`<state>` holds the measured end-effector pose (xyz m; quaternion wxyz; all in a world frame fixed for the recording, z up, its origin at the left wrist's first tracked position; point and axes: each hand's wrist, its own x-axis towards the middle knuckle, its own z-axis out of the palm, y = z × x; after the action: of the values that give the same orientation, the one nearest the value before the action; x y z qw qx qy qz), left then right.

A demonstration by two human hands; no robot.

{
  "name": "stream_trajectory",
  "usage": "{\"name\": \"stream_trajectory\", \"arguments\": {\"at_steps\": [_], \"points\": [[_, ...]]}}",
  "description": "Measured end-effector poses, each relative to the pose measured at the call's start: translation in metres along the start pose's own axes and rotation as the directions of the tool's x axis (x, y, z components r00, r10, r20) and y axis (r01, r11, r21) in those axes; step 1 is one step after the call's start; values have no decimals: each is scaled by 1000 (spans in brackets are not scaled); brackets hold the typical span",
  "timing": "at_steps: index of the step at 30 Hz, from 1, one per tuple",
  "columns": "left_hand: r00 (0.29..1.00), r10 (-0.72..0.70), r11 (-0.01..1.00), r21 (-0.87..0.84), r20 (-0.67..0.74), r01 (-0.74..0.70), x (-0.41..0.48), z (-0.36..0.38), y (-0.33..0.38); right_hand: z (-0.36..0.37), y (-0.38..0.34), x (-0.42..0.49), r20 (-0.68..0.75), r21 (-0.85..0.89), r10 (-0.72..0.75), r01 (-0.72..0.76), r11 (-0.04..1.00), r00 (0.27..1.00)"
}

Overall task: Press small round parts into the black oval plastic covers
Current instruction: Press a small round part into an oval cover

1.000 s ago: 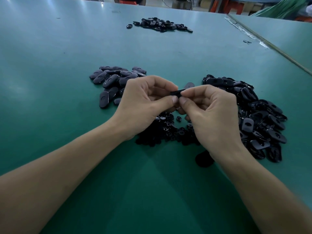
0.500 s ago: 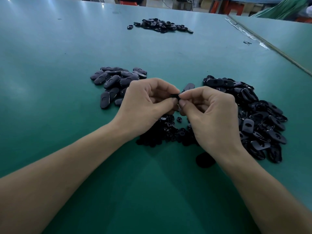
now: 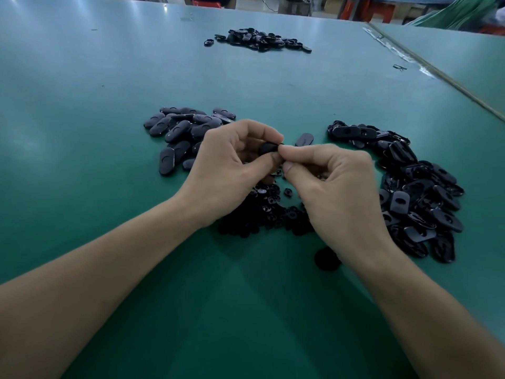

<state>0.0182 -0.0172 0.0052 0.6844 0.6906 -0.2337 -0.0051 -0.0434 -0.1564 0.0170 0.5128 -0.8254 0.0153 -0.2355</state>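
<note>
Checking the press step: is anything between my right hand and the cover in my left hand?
Nothing visible stands between. The left hand grips the oval cover, and the right hand pinches its end directly; any round part there is hidden.

A green table [image 3: 82,132] spread out beneath and all around the right hand [image 3: 338,198]. Far beyond that hand and off to its right, a pale strip [image 3: 442,76] ran diagonally along the table's edge, with a second green surface [image 3: 470,58] past it. A small dark object [image 3: 399,67] lay just beside the strip. Farther back stood orange-red stools [image 3: 379,8] and a bundle of green sheets [image 3: 459,12].
</note>
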Motion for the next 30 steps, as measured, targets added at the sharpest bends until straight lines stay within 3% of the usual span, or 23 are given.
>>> {"name": "stream_trajectory", "arguments": {"at_steps": [4, 12, 22, 30], "points": [[999, -13, 1000, -18, 36, 14, 0, 0, 1, -6, 3, 3, -10, -102, -54, 53, 993, 998], [998, -48, 997, -54, 43, 50, -1, -2, 1, -14, 8, 10, 67, 46, -20, 17, 999, 998], [999, -48, 999, -8, 21, 48, -2, 3, 4, -13, 7, 9, 102, -90, 16, -7, 996, 995], [999, -32, 999, 12, -21, 32, -3, 1, 6, -17, 8, 12, 116, -39, 37, -33, 999, 993]]}}
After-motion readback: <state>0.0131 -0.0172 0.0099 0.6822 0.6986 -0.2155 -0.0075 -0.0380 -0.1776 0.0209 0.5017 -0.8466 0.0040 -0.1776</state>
